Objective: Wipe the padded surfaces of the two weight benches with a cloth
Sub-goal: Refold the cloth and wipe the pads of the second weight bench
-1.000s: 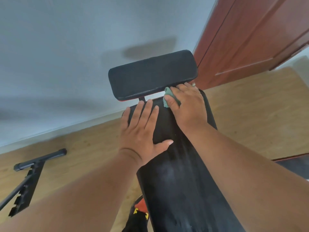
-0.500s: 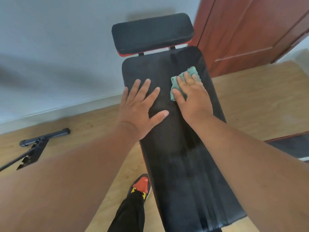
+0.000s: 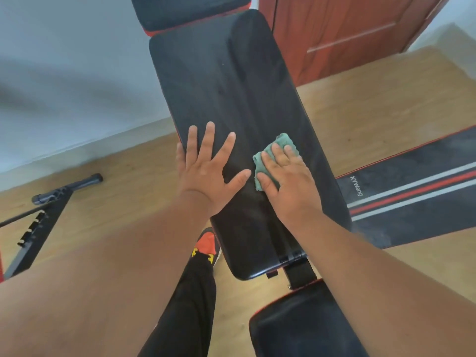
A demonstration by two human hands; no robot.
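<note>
The long black back pad [image 3: 231,104] fills the view; the left hand [image 3: 208,173] lies flat on it, fingers spread, likely bracing it, while the right hand [image 3: 288,184] presses the green cloth [image 3: 270,153] under straight fingers to wipe

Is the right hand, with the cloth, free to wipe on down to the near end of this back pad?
Probably yes: the right hand presses the cloth flat, and the back pad below it looks bare.
</note>
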